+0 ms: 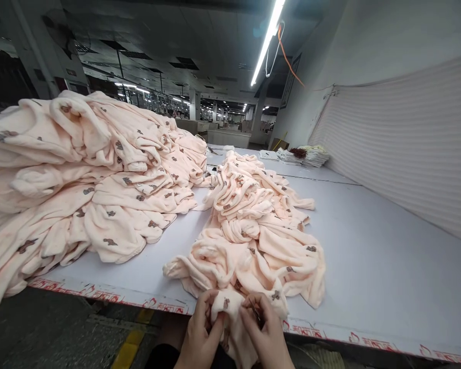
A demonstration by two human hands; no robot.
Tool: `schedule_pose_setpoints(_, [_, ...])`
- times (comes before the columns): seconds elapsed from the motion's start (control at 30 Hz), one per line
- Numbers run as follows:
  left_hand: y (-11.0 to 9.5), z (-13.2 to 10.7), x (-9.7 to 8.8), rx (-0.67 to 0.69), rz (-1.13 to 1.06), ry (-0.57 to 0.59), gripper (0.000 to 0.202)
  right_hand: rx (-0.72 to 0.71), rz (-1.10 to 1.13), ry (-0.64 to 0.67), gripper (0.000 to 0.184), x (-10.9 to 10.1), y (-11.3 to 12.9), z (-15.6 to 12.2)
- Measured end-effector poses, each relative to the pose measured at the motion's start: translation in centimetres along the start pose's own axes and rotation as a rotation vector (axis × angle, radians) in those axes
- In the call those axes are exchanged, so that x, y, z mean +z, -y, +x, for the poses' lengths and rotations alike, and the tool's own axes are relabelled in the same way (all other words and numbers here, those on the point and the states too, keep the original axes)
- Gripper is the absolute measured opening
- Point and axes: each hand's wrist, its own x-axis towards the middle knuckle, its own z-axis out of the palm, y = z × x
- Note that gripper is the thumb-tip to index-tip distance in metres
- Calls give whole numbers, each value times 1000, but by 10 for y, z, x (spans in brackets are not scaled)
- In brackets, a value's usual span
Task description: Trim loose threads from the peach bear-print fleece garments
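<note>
A pale pink plush garment [236, 325] with small brown bear-like prints hangs over the table's front edge at the bottom centre. My left hand [204, 328] pinches its edge between thumb and fingers. Close to its right side, my right hand [264, 328] is closed, its fingertips against the cloth. A small, thin dark tool [255, 308] shows between the right fingers; most of it is hidden in the palm. Just beyond both hands lies a heap of the same pink garments [249, 230], crumpled and running back along the table.
To the left rises a larger pile of matching pink garments [111, 189], spilling over the table's front edge. The white-covered table [369, 266] stretches right towards a striped cloth [403, 138] hung along the wall. Stacks of folded cloth [314, 156] lie at the far end.
</note>
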Motion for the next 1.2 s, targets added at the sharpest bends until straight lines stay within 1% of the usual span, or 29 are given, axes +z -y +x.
schedule_pose_setpoints(0.07, [-7, 6, 6, -6, -87, 7, 38, 8, -36, -82, 25, 1, 0, -7])
schedule_pose_setpoints(0.13, [-18, 10, 5, 2, -124, 50, 37, 50, -66, -150, 20, 2, -2, -11])
schedule_pose_setpoints(0.17, [-23, 12, 3, -31, -147, 105, 35, 70, -64, -178, 14, 1, -2, -10])
schedule_pose_setpoints(0.23, [-32, 15, -1, -182, -262, 261, 31, 77, -57, -207, 11, -6, -1, -5])
schedule_pose_setpoints(0.27, [-35, 17, -3, -274, -352, 328, 31, 69, -82, -206, 12, -11, 0, -1])
schedule_pose_setpoints(0.3, [-38, 19, -4, -356, -451, 359, 32, 55, -130, -192, 12, -17, 3, 3])
schedule_pose_setpoints(0.33, [-39, 21, -5, -415, -540, 353, 33, 42, -192, -165, 11, -23, 6, 7])
schedule_pose_setpoints(0.37, [-39, 22, -5, -445, -604, 325, 33, 30, -254, -129, 8, -29, 10, 10])
schedule_pose_setpoints(0.43, [-39, 25, -3, -471, -668, 280, 32, 9, -319, -30, 6, -39, 17, 13])
schedule_pose_setpoints(0.5, [-39, 26, -2, -468, -697, 285, 32, -9, -287, 75, 7, -44, 23, 11])
schedule_pose_setpoints(0.53, [-39, 26, -1, -454, -696, 300, 33, -18, -269, 108, 10, -45, 26, 9])
schedule_pose_setpoints(0.6, [-42, 26, -1, -425, -649, 323, 35, -40, -287, 130, 19, -45, 30, 5])
schedule_pose_setpoints(0.73, [-51, 26, -3, -382, -512, 370, 37, -44, -406, 108, 22, -44, 34, 3])
schedule_pose_setpoints(0.83, [-56, 26, -4, -366, -490, 411, 36, -85, -455, 77, 21, -45, 36, 3])
schedule_pose_setpoints(0.97, [-58, 27, 1, -367, -502, 443, 35, -232, -728, 29, 21, -42, 39, 0])
schedule_pose_setpoints(1.03, [-57, 27, 4, -359, -491, 452, 34, -227, -805, 0, 22, -40, 41, -1])
schedule_pose_setpoints(1.1, [-56, 26, 6, -352, -457, 468, 35, -184, -740, 5, 24, -40, 42, -2])
schedule_pose_setpoints(1.17, [-56, 28, 4, -334, -374, 479, 38, -138, -582, 37, 24, -44, 39, -1])
schedule_pose_setpoints(1.2, [-57, 31, 2, -292, -289, 478, 38, -114, -491, 40, 24, -50, 36, 1])
